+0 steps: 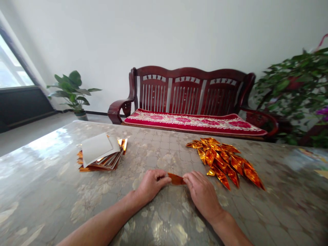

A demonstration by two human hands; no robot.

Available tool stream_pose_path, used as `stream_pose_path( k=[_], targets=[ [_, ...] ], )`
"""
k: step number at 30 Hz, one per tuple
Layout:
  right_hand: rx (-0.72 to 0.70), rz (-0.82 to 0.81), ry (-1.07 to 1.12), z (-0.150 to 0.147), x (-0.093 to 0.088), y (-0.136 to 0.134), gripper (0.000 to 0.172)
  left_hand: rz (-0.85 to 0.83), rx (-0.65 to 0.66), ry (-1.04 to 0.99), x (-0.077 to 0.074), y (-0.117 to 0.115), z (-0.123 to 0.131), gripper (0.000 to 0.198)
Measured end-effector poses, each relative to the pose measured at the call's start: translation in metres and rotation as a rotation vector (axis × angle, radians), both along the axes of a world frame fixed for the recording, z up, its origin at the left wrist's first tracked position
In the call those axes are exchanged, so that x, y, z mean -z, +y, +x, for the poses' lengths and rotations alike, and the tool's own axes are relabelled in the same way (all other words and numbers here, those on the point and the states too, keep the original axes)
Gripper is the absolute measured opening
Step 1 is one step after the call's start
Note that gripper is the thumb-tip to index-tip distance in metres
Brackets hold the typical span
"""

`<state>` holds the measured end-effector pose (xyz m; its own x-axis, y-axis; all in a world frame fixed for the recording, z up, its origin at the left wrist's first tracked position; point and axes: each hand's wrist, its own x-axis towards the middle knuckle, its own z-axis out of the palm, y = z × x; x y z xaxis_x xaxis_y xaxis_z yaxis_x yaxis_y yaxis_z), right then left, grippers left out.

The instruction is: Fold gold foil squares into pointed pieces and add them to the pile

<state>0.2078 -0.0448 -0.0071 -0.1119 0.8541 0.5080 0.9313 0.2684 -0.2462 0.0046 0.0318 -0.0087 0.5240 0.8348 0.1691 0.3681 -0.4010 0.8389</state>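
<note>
Between my two hands is a small folded piece of orange-gold foil paper [176, 179], held just above or on the table near its middle. My left hand [153, 182] pinches its left end between thumb and fingers. At the right end, my right hand [201, 189] grips it the same way. Several folded gold foil paper pieces [222, 159] with pointed ends lie heaped beyond my right hand. To the left, past my left hand, a stack of foil paper sheets [99, 152] lies with pale backs up and gold edges showing.
A patterned, glossy cover lies over the table [143, 150]. Behind it stands a dark red wooden bench [188, 92] with a red floral cushion [194, 121]. Potted plants [73, 89] flank the bench. A clear plastic bag [307, 159] lies at the table's right side.
</note>
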Motion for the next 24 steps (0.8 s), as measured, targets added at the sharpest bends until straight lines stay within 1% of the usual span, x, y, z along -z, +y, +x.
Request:
stream_pose_path(
  k=[3, 7, 11, 17, 20, 24],
  targets=[
    [-0.012, -0.022, 0.033, 0.0, 0.0, 0.0, 0.023, -0.015, -0.009, -0.012, 0.0, 0.0, 0.0, 0.039],
    [-0.029, -0.039, 0.073, 0.0, -0.001, 0.0, 0.022, 0.009, -0.031, 0.014, -0.005, -0.004, 0.0, 0.04],
    [-0.092, 0.023, 0.11, -0.004, -0.002, -0.002, 0.02, 0.018, -0.031, 0.004, -0.01, -0.01, 0.001, 0.04],
    [-0.192, 0.106, 0.18, -0.014, -0.004, -0.004, 0.024, 0.084, -0.016, 0.006, -0.008, -0.015, 0.002, 0.042],
    [-0.197, 0.117, 0.216, -0.019, -0.005, -0.004, 0.022, 0.12, -0.004, 0.025, -0.007, -0.016, 0.001, 0.043],
    [-0.156, 0.102, 0.278, -0.022, -0.006, -0.003, 0.018, 0.146, 0.015, 0.035, -0.006, -0.018, 0.001, 0.043]
  ],
)
